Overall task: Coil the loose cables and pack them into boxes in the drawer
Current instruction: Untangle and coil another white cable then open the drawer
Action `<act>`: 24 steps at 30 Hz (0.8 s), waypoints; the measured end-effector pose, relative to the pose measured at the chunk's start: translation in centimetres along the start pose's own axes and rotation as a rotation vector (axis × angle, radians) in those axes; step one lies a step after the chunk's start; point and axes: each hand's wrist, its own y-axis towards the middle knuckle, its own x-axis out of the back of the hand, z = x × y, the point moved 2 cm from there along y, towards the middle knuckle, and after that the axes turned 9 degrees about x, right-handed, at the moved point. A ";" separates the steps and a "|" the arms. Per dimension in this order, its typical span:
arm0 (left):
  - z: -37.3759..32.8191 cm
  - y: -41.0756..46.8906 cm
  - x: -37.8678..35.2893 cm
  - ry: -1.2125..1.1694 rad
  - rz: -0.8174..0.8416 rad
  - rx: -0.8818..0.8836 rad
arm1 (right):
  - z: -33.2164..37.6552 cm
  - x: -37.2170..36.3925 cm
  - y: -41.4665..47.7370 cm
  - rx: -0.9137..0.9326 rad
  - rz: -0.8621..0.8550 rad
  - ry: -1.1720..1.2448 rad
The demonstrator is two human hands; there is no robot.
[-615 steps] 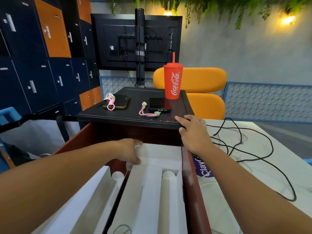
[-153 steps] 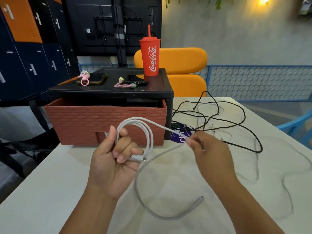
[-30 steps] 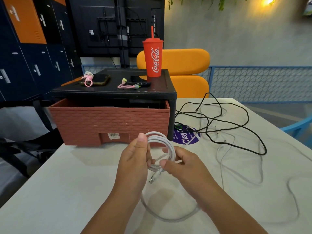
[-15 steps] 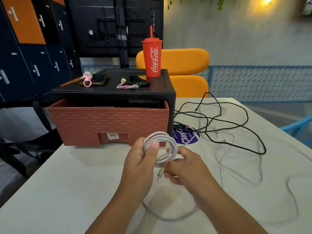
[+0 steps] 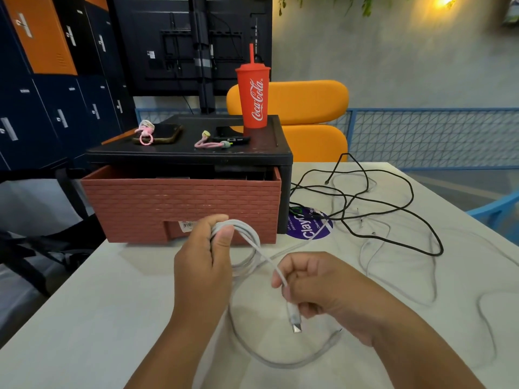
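1. Head view: left hand (image 5: 202,265) clenches white cable (image 5: 254,242) coil above table (image 5: 84,304), thumb pinning the loops so they hold shape.
2. Right hand (image 5: 320,284) pinches cable's plug end, probably to feed the next loop.
3. Drawer (image 5: 182,203) ajar behind; black cables (image 5: 393,217) lie loose beside it.

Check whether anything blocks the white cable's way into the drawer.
Nothing lies on the table between the white cable, held by the left hand and right hand, and the drawer. The drawer itself is the obstacle: it sits nearly shut under the black cabinet top, its boxes out of sight.
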 end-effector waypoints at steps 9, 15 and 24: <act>-0.2 -0.4 -1.3 -0.352 0.344 0.453 | -0.4 2.2 0.6 0.362 -0.618 -0.291; -0.5 -1.3 -2.4 -0.509 0.469 0.476 | -1.1 1.2 1.2 0.204 -0.471 0.492; -0.2 -1.1 -2.3 -0.459 0.385 0.372 | -1.4 0.5 1.4 0.136 -0.235 0.627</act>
